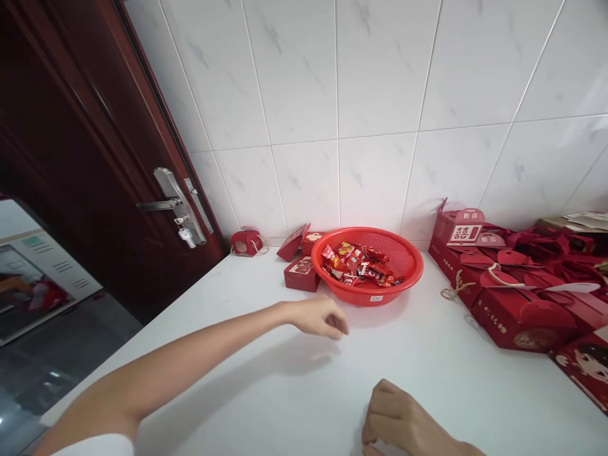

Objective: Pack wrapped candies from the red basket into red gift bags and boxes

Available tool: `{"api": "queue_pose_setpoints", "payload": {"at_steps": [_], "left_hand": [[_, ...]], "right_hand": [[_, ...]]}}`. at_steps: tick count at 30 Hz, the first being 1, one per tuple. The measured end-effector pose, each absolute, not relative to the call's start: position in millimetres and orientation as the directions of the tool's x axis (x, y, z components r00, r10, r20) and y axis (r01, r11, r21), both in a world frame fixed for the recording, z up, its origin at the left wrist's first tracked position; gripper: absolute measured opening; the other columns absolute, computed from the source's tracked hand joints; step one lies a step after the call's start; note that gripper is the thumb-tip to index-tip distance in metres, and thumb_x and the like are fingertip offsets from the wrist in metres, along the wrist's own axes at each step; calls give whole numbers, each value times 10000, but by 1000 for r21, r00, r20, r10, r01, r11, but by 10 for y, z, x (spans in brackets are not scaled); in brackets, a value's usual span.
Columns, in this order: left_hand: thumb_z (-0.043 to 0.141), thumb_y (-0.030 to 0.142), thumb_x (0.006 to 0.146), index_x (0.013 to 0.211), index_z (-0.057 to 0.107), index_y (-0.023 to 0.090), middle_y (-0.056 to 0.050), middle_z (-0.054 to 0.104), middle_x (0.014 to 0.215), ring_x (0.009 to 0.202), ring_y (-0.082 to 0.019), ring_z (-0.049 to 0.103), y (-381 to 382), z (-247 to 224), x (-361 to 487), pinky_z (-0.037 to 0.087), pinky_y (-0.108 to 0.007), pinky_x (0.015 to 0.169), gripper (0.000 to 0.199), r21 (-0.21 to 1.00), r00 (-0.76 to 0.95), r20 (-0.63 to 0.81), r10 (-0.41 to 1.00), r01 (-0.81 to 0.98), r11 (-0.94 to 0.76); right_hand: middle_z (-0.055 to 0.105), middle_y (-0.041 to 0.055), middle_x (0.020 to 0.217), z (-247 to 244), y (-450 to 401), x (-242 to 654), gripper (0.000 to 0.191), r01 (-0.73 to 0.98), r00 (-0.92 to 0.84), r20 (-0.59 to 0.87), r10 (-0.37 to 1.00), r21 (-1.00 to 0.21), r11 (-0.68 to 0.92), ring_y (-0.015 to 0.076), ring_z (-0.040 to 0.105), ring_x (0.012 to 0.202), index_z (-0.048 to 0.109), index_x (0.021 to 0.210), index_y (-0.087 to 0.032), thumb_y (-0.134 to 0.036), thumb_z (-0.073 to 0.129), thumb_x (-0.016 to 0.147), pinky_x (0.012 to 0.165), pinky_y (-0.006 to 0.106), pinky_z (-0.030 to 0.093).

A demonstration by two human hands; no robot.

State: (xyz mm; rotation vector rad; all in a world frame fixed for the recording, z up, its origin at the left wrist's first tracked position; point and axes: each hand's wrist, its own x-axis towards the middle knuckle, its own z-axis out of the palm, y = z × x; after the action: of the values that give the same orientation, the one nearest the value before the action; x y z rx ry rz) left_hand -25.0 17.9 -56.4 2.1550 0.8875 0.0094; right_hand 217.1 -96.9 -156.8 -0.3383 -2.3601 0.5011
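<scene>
Noted left hand (pixel 320 316) just above white table (pixel 266 411), in front of red basket (pixel 349 293), with fingers loosely curled downward and a soft shadow on the surface below; could not tell thumb and fingertips as touching or apart, owing to blur. Saw right hand (pixel 403 418) near the lower edge of view, over the same table, with knuckles up and fingers folded under; could not judge fingertips as apart or together, owing to hidden undersides. Located red basket beyond left hand, near tiled wall (pixel 299 76). Found wrapped sweets (pixel 361 266) heaped inside, mostly in red wrappers. Recorded small red box (pixel 300 275) just beside basket, on its left, with tilted box (pixel 293 242) behind. Logged rounded box (pixel 246 242) with pale cord farther left, near the door end. Observed many red gift boxes (pixel 527 320) crowded along the right side of table, some with gold print. Registered dark brown door (pixel 95 126) at far left, with metal handle (pixel 159 205) and hanging keys (pixel 187 237).
</scene>
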Motion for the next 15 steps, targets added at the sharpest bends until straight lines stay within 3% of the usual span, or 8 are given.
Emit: {"api": "queue_pose_setpoints", "payload": {"at_steps": [3,6,9,12,15], "left_hand": [[643,268,799,960,764,172,-64,788,993,908,-211,712,207,-355,-723,527,-272,812,223,574,585,-209,784,722,-385],[630,362,805,912,746,175,-75,782,973,917,-247,700,284,-281,-1007,523,-327,859,244,503,284,-6,959,829,-243],[596,426,846,1040,717,161,-123,748,1164,1038,-288,687,453,-321,-1024,499,-365,936,350,442,-2,146,989,895,-63],[629,545,829,1261,619,148,-184,642,1372,1231,-355,619,679,-415,-863,480,-390,978,587,367,-108,103,989,928,63],[709,680,706,1377,519,138,-279,552,1446,1358,-469,504,889,-521,-708,462,-472,1005,883,264,-148,1,989,954,143]], "right_hand": [[659,16,703,-1664,-977,2143,123,109,-716,561,417,-500,859,142,554,644,578,817,-218,-169,512,909,729,295,477],[666,26,698,-1645,-1021,2127,132,138,-711,522,472,-554,821,157,577,651,590,800,-218,-155,505,878,732,316,494],[664,38,690,-1582,-1057,2122,150,192,-681,495,539,-590,784,175,592,665,606,776,-220,-164,507,873,705,326,504],[659,43,691,-1545,-1055,2131,176,245,-638,471,609,-626,740,179,595,657,618,768,-221,-186,498,892,685,331,508],[654,39,690,-1555,-1012,2154,180,282,-607,448,657,-651,705,183,605,670,621,766,-223,-223,504,902,659,319,508]]}}
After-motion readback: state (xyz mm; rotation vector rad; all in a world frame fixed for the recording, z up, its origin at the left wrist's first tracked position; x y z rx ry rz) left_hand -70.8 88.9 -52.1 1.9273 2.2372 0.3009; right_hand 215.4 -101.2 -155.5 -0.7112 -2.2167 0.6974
